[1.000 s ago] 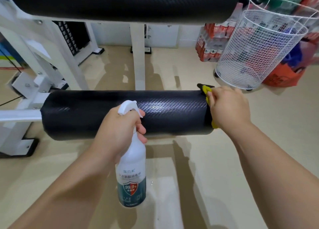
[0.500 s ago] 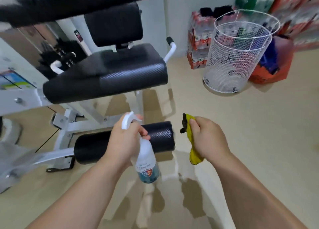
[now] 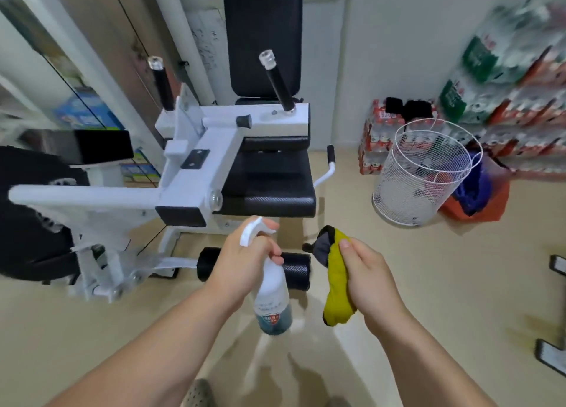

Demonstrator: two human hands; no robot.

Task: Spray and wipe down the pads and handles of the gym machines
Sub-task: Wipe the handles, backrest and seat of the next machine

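Your left hand (image 3: pixel 245 259) grips the spray bottle (image 3: pixel 272 299), your right hand (image 3: pixel 364 271) the yellow cloth (image 3: pixel 337 284), both clear of the machine; seat pad (image 3: pixel 269 186), backrest (image 3: pixel 263 35) and upright handles (image 3: pixel 277 81) look unwiped.

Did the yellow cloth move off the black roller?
Yes. The yellow cloth, in the right hand, came off the black roller and is beside its right end.
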